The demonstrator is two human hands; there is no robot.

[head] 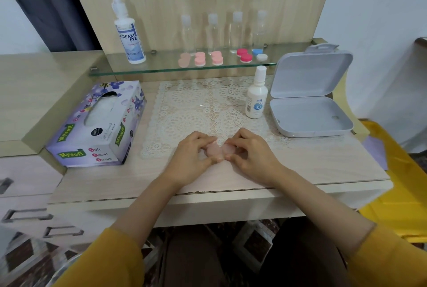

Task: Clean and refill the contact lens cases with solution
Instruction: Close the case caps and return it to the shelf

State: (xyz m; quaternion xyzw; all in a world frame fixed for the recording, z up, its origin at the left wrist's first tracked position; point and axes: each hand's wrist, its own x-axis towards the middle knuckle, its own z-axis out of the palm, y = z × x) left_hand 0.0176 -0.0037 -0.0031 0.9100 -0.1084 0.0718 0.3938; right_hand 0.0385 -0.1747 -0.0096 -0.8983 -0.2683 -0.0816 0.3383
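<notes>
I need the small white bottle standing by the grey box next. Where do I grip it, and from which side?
Take the small white bottle round its wide lower body, not the narrow neck or cap. It stands upright with the open grey box close on its right, so come from the front-left, over the bare lace mat.

Pale wood counter (pixel 323 166) bears lace mat (pixel 196 106), tissue box (pixel 99 125), open grey box (pixel 309 115); glass shelf (pixel 161 70) holds solution bottle (pixel 130 32), lens cases (pixel 199 59).
</notes>
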